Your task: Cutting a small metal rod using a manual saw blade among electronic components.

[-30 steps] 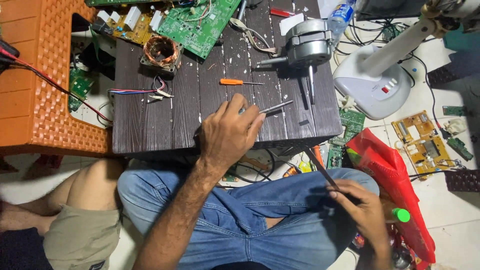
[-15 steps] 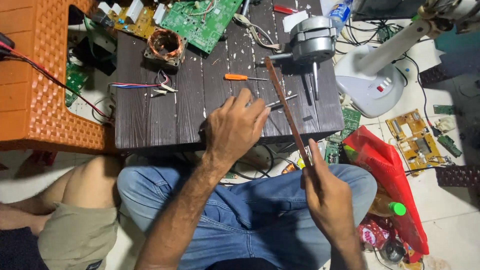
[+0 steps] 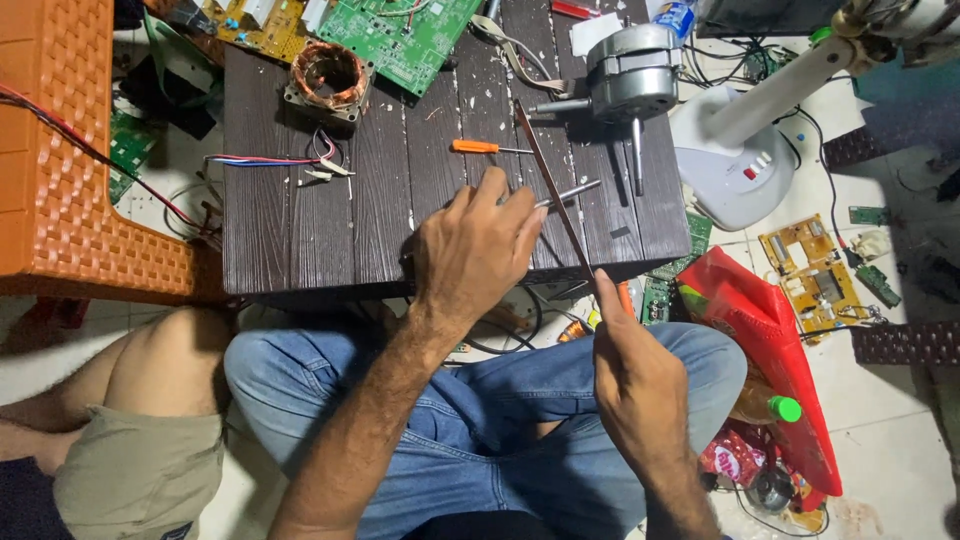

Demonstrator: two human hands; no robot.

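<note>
Item: long thin metal rod (image 3: 553,190), flat and brownish, held at its near end by the right hand (image 3: 640,385), whose grip is pressed together around it; the rod slants up and away from that grip across the dark wood-grain worktop (image 3: 300,230). Item: short steel shaft (image 3: 570,192), pinched at its near end in the fingertips of the left hand (image 3: 480,245), the grip closed on it, the free end pointing beyond and to the right. The rod is seen crossing just over the shaft, ahead of the left grip. Further ahead: orange-handled screwdriver (image 3: 480,147), grey fan motor (image 3: 630,75), copper-wound stator (image 3: 328,75), green circuit board (image 3: 405,35). Step in hand, as judged: the rod is being brought to the shaft. The next move is judged to call for a steady left pinch and fine aiming of the rod tip.
</note>
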